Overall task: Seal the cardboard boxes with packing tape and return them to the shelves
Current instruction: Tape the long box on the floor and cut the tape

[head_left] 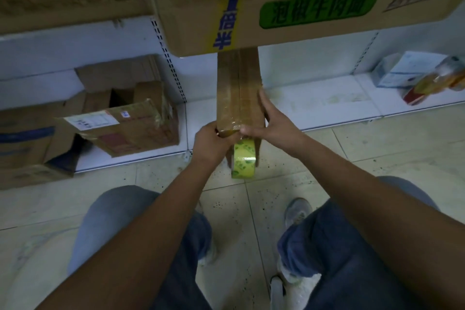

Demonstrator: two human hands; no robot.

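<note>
One narrow box [237,90] held out in front of the shelves [314,98], tape strip along its seam; tape roll [244,158] hangs off near end. L hand [211,141] fingers curled on near-left corner, R hand [273,121] flat along right side w/ thumb pressing strip at edge; risks: roll's weight peels strip or wrinkles it, box tips since grip is at one end only.

Both my bare arms reach forward and converge ahead of me, my knees bent below them. My left hand [211,138] is curled, fingers closed in a grip at the near end of what I hold. My right hand [274,121] lies flatter, fingers stretched forward along the side, thumb [247,131] pressing inward toward my left knuckles
</note>
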